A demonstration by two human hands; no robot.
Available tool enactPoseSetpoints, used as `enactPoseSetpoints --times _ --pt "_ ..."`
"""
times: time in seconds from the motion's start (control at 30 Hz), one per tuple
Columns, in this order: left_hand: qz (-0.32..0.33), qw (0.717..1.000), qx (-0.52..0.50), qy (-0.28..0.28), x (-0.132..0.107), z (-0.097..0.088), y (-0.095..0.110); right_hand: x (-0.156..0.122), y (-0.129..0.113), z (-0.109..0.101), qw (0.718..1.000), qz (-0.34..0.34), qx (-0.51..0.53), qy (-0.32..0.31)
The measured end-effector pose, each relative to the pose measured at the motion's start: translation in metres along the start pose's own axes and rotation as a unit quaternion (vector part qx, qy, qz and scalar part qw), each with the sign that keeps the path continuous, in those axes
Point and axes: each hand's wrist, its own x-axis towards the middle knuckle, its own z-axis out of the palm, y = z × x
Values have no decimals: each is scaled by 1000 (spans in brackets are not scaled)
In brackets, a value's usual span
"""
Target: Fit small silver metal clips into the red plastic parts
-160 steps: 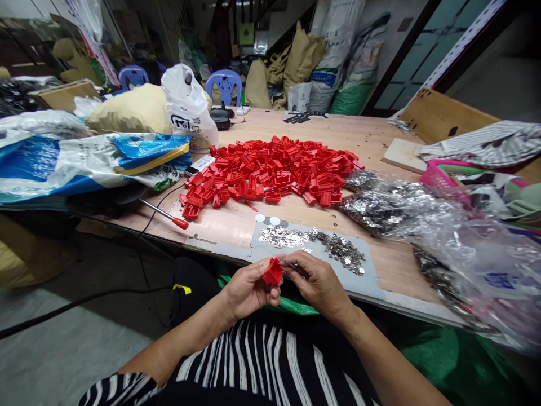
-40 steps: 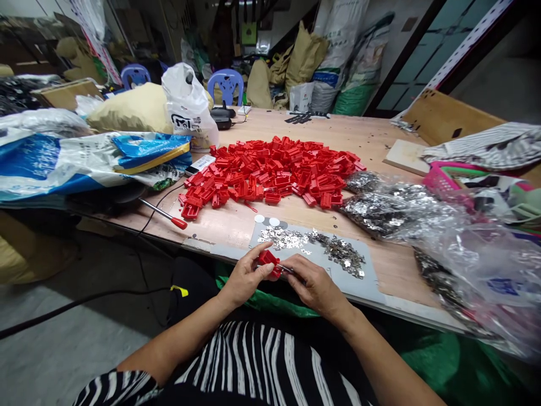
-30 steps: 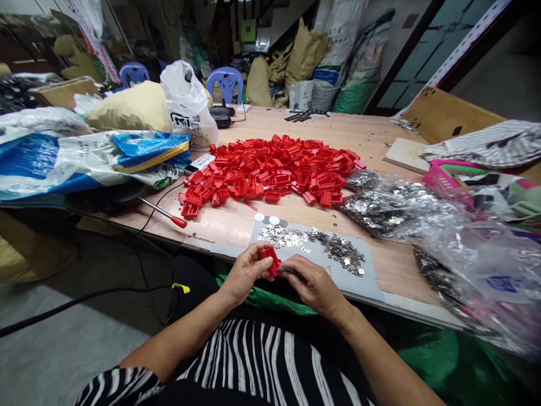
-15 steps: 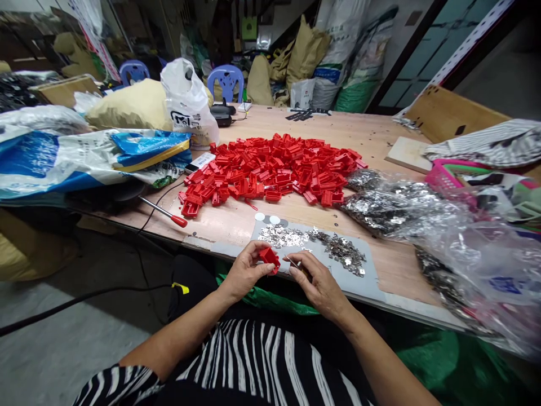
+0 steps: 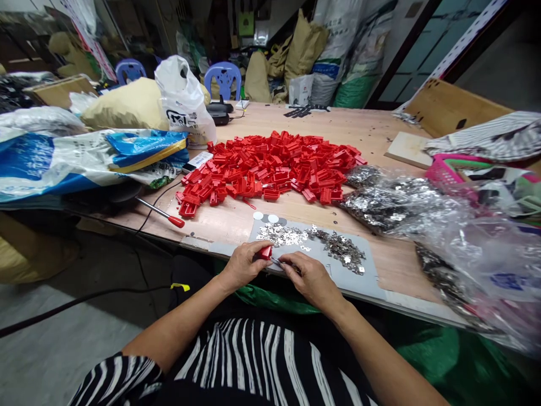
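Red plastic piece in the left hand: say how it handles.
The red plastic piece is probably stiff and light: the left hand pinches it with fingertips alone. Boxy like those in the pile, it likely slides rather than rolls.

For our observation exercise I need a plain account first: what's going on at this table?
A person in a striped top sits at the near edge of the wooden table. The left hand pinches a small red plastic piece. The right hand holds a thin metal tool against it, at the near edge of a grey mat strewn with small silver parts. A big pile of red pieces lies mid-table, with clear bags of metal parts to the right.
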Motion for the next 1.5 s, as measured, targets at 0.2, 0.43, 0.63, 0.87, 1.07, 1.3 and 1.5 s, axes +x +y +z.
enactPoseSetpoints --times 0.2,0.43,0.63,0.87,1.07,1.3,1.5 --pt "3 1000 9 -17 2 -3 -1 2 -2 3 1000 -20 -19 -13" --pt "-14 1000 5 -12 3 -2 -3 -1 -7 9 999 -12 -47 6" --pt "-16 1000 -6 -15 2 -2 -6 0 -3 7 1000 -18 -5 12" --pt "2 1000 0 -20 3 -1 -7 -2 -14 10 998 14 -66 10" --pt "11 1000 16 -8 2 2 -7 2 -32 17 990 68 -120 15" --pt "14 999 -5 -36 1 -4 -9 8 -16 2 997 43 55 -18" --pt "28 997 -20 -69 3 -10 -9 7 -17 3 999 40 11 -23"
